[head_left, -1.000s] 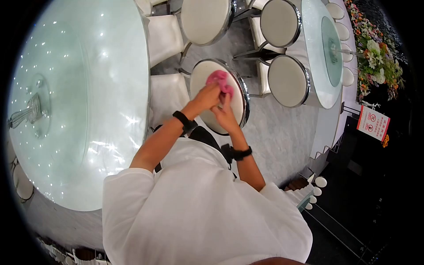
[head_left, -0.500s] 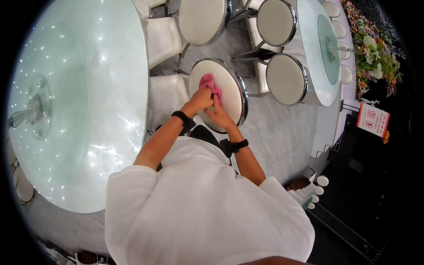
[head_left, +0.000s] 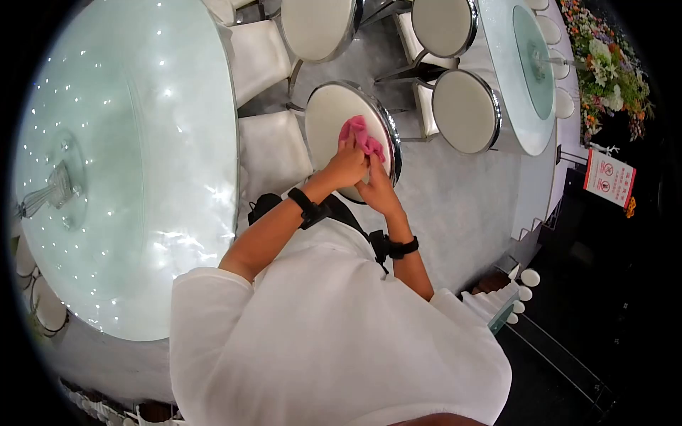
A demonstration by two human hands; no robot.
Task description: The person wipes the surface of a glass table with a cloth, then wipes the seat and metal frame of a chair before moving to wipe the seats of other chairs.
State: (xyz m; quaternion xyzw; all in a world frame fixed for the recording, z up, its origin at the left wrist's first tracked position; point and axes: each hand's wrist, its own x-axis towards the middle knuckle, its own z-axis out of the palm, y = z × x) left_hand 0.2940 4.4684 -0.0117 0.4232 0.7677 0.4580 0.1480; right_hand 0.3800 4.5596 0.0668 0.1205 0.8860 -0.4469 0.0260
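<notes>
A pink cloth point(head_left: 361, 133) lies bunched against the white round chair back point(head_left: 328, 113), near its chrome rim. My left hand point(head_left: 346, 169) presses the cloth from the near side, fingers closed on it. Close beside it, my right hand point(head_left: 378, 187) has its fingers at the cloth's lower right end, pinching it. Both wrists wear black bands. The white seat point(head_left: 273, 145) of the chair sits to the left of the round back.
A large round glass-topped table point(head_left: 185, 177) fills the left side. More round-backed chairs point(head_left: 465, 111) stand ahead, by a second glass table point(head_left: 508, 78). Flowers point(head_left: 604, 71) and a red-and-white sign point(head_left: 609, 177) are at the right. Grey floor point(head_left: 447, 206) shows between.
Both hands and the pink cloth have moved right across the round back, toward its chrome rim. The view has shifted slightly.
</notes>
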